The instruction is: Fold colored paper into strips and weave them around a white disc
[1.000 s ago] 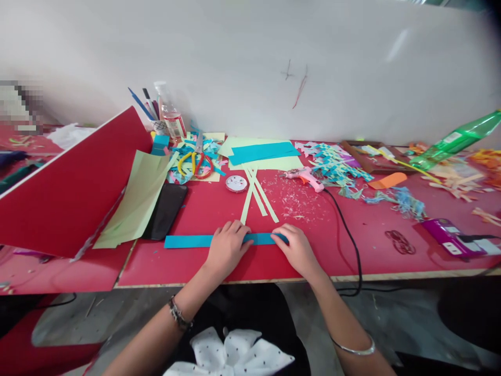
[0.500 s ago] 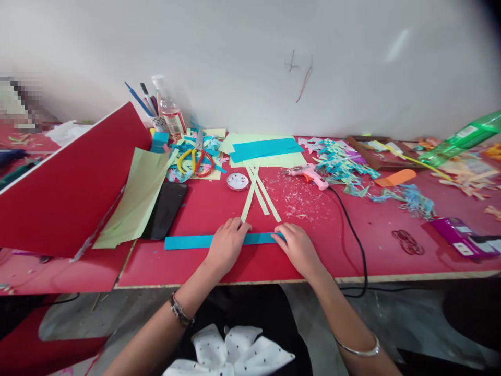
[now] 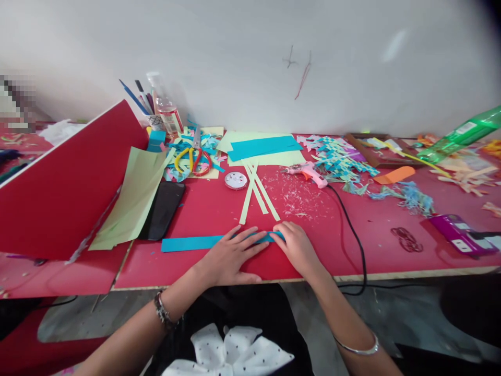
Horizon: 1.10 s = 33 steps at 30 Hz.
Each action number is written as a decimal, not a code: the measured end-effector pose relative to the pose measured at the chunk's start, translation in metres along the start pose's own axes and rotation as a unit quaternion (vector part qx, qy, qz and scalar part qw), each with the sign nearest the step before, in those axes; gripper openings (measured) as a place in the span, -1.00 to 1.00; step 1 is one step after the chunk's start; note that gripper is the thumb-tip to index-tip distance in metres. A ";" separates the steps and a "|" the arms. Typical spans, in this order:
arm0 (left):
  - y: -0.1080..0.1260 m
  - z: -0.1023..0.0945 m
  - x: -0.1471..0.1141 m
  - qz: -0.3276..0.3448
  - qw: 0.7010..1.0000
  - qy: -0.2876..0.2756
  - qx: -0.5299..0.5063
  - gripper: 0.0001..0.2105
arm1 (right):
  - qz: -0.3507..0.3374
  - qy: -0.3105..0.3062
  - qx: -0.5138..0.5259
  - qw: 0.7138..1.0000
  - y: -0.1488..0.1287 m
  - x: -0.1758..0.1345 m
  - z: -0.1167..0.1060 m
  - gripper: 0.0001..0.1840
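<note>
A long blue paper strip (image 3: 191, 244) lies flat across the red tabletop in front of me. My left hand (image 3: 235, 256) rests over its middle with the fingers spread and the palm down. At the strip's right end my right hand (image 3: 294, 245) pinches the paper between thumb and fingers. Just beyond my hands, several narrow pale-green paper strips (image 3: 256, 193) lie crossed over each other. A small round white disc (image 3: 235, 180) sits to the left of them. Part of the blue strip is hidden under my left hand.
A pink glue gun (image 3: 309, 172) with a black cord lies right of centre. Scissors (image 3: 195, 156) rest on paper scraps near a bottle (image 3: 170, 112). On the left are a phone (image 3: 166, 209), green paper sheets (image 3: 129, 203) and a leaning red board (image 3: 74, 193). A purple box (image 3: 457, 235) sits far right.
My left hand has opened from a closed grip and flattened, fingers spread, over the blue strip. My right hand stays at the strip's right end. The view has shifted slightly.
</note>
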<state>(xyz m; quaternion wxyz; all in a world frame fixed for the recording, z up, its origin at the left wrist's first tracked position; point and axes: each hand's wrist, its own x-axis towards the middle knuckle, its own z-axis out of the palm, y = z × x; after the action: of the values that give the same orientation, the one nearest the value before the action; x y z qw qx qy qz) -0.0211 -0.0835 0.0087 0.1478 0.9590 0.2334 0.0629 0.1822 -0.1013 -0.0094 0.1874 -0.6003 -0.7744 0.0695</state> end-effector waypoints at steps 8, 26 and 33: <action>-0.007 -0.004 -0.005 0.025 0.998 -0.048 -0.040 -0.27 | -0.006 -0.013 0.003 1.000 0.002 0.001 -0.001 -0.84; -0.028 -0.019 -0.056 -0.011 0.995 -0.082 0.049 -0.31 | -0.007 -0.014 -0.005 1.000 0.000 0.000 -0.003 -0.87; -0.011 -0.009 -0.035 -0.008 0.995 -0.010 0.098 -0.34 | -0.007 0.007 -0.067 0.998 -0.016 0.002 -0.004 -0.86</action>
<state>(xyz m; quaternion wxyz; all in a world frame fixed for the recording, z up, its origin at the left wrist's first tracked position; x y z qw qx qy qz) -0.0588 -0.0886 0.0123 0.0556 0.9675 0.2450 0.0289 0.1692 -0.1040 0.0000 0.1526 -0.6068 -0.7800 0.0118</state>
